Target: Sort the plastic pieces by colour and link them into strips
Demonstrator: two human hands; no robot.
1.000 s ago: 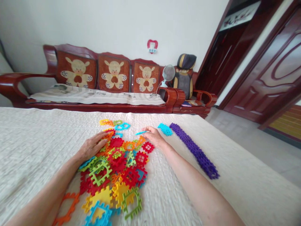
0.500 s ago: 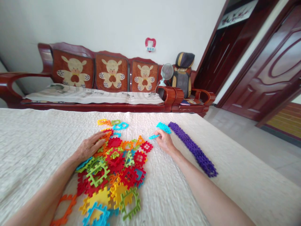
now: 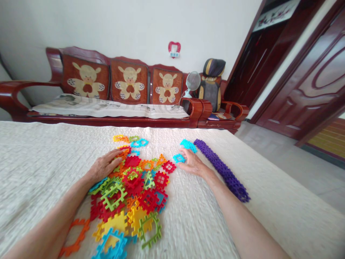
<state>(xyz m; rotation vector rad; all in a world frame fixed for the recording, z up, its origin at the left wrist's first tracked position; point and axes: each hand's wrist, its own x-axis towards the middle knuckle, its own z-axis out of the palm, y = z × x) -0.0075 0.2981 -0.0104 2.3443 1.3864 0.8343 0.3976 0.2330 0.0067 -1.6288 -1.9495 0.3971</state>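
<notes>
- Background: a pale wall (image 3: 107, 25) bears a red heart-shaped ornament (image 3: 174, 49); below it stands a carved wooden sofa (image 3: 113, 122) with three brown bear-patterned cushions (image 3: 129, 82).
- Right of the cushions: a small fan (image 3: 193, 81) and an armchair fitted with a black-and-tan seat pad (image 3: 210, 94).
- Lettering: dark marks on the white banner (image 3: 277, 16) at the doorway are too blurred to read.
- Work surface: a cream quilted cloth (image 3: 40, 162) carrying toothed plastic interlocking tiles.
- Main heap (image 3: 133, 181): red, green, orange, yellow and blue tiles, overlapping, between the two forearms; some have window-shaped cut-outs.
- Left hand (image 3: 105, 166): palm down, fingers extended and slightly parted, resting on the heap's upper left side without a visible grip.
- Right hand (image 3: 193, 163): thumb and fingers parted around the near edge of a light-blue square tile (image 3: 176, 158), which lies flat on the cloth; whether the fingertips touch it cannot be told.
- Beyond the right hand: a light-blue tile group (image 3: 188, 144), just beside its fingers.
- Farther right: a long purple tile row (image 3: 221, 168), set diagonally, its far end near the light-blue group.
</notes>
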